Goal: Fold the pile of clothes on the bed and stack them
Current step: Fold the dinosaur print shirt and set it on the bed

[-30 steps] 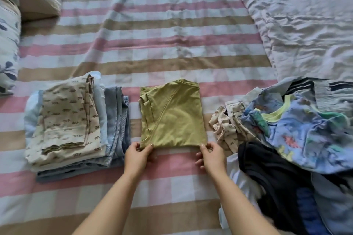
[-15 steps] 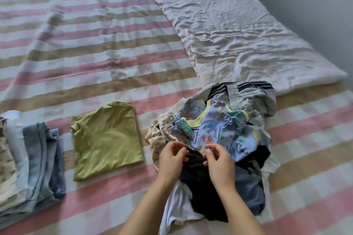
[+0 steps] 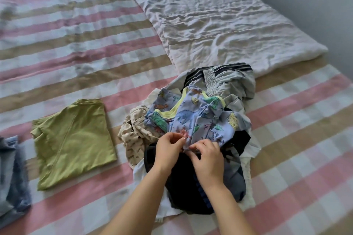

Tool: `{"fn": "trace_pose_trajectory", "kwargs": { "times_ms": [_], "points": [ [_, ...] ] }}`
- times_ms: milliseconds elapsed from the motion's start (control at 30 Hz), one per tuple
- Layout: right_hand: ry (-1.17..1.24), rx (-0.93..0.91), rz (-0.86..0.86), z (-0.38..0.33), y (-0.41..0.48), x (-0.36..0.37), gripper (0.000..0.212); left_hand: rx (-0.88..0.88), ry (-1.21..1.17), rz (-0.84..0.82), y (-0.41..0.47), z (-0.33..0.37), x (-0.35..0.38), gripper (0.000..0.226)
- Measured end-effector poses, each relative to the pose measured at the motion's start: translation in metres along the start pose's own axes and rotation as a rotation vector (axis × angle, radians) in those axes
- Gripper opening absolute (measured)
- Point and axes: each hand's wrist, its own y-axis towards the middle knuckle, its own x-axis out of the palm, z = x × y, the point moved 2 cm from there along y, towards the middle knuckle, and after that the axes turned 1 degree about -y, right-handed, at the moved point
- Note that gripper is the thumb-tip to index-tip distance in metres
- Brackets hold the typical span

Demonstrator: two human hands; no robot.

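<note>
Clothes pile (image 3: 181, 192): one dinosaur shirt (image 3: 198, 118) atop, pinched by left hand (image 3: 168, 150), right hand (image 3: 207, 160).

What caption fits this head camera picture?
Left hand and right hand pinch the dinosaur shirt near a folded green shirt.

The folded shirt (image 3: 74, 143) lies left of the clothes pile (image 3: 202, 118), the quilt (image 3: 210, 25) behind.

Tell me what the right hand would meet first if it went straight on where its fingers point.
The blue dinosaur shirt, whose edge the right hand now pinches; the left hand lies close beside, probably next.
</note>
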Motion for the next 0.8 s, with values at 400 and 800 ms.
{"fn": "trace_pose_trajectory", "kwargs": {
  "times_ms": [400,800],
  "points": [
    [0.555,-0.204,0.035,-0.110,-0.094,-0.037,0.017,-0.168,-0.773,0.003,-0.133,0.017,-0.096,0.008],
    [0.549,-0.522,-0.314,-0.159,-0.309,0.020,0.015,-0.117,-0.748,0.472,-0.335,-0.130,-0.219,0.042]
  ]
}}
